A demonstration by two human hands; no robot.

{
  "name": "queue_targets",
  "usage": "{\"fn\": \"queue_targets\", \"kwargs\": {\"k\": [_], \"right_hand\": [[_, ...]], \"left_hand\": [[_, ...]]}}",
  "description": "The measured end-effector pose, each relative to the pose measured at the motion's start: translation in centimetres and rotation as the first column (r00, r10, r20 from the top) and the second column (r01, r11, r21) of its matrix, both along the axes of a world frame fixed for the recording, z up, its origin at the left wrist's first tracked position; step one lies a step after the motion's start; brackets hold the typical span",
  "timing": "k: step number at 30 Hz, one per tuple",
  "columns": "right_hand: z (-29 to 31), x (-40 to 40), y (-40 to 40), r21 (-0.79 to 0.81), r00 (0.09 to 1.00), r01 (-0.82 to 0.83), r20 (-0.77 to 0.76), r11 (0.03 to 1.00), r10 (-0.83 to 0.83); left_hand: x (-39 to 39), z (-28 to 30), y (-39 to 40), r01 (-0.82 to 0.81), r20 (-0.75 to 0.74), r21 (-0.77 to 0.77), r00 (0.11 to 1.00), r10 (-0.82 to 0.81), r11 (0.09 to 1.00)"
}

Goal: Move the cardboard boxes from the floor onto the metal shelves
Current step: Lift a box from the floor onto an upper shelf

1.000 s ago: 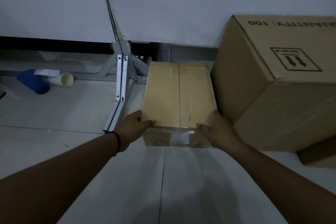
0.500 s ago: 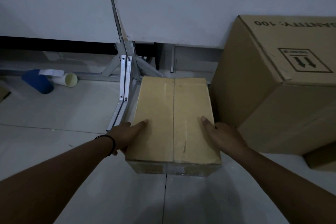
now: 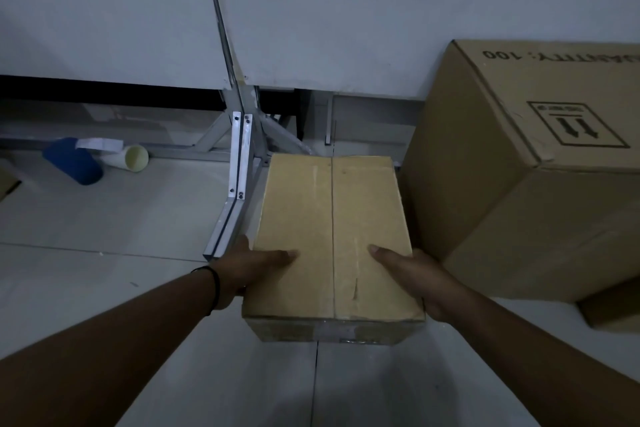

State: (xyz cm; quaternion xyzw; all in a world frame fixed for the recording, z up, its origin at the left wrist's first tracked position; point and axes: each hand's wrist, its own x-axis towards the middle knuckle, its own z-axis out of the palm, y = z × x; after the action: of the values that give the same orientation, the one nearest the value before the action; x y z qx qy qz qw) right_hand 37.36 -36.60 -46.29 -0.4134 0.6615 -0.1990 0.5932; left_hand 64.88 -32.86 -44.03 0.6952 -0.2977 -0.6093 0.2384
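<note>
A small taped cardboard box point(image 3: 332, 218) is held between my two hands above the pale tiled floor. My left hand point(image 3: 249, 267) grips its left side with the thumb lying on the top flap. On the right side my right hand point(image 3: 412, 270) grips the same way, thumb on top, fingers hidden under the edge. A much larger cardboard box point(image 3: 512, 184) printed with arrows stands on the floor just to the right, close to the small box. No metal shelf is in view.
White partition panels point(image 3: 346, 10) on a metal foot point(image 3: 235, 191) stand right behind the small box. A blue roll point(image 3: 72, 163) and a cream tube point(image 3: 133, 158) lie at the left. Another box corner point(image 3: 613, 312) shows at the right edge.
The small box has come up off the floor and toward me. Both hands slid from its near corners to its sides, thumbs now on top.
</note>
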Motion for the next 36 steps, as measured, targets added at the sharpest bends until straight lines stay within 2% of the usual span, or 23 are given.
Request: {"fn": "queue_targets", "kwargs": {"k": [5,9,13,15,21,27,36], "right_hand": [[1.3,-0.6,-0.5,0.003,0.993,0.022,0.115,1.000,-0.022],[2.7,-1.0,-1.3,0.097,0.965,0.048,0.253,0.994,-0.071],[4.6,-1.0,-1.6,0.163,0.903,0.078,0.406,0.984,-0.139],[5.7,-0.8,-1.8,0.158,0.879,0.083,0.454,0.984,-0.146],[9.4,0.7,-1.9,-0.010,0.841,0.138,0.529,0.990,-0.112],[13.6,1.5,-1.9,-0.154,0.790,0.208,0.608,0.966,-0.073],[17.3,2.0,-2.0,-0.238,0.752,0.255,0.658,0.937,-0.038]], "left_hand": [[-0.5,-0.3,0.2,-0.074,-0.089,-0.010,0.993,0.073,0.997],[-0.1,0.4,0.2,-0.173,-0.246,-0.082,0.958,0.149,0.981],[-0.5,1.7,0.1,-0.301,-0.463,-0.124,0.861,0.213,0.945],[-0.9,2.7,-0.3,-0.369,-0.515,-0.146,0.821,0.248,0.918],[0.5,6.7,-1.6,-0.413,-0.517,-0.233,0.819,0.248,0.880],[1.3,11.5,-2.8,-0.389,-0.527,-0.402,0.839,0.139,0.829],[1.5,15.8,-3.0,-0.378,-0.566,-0.496,0.824,0.039,0.781]]}}
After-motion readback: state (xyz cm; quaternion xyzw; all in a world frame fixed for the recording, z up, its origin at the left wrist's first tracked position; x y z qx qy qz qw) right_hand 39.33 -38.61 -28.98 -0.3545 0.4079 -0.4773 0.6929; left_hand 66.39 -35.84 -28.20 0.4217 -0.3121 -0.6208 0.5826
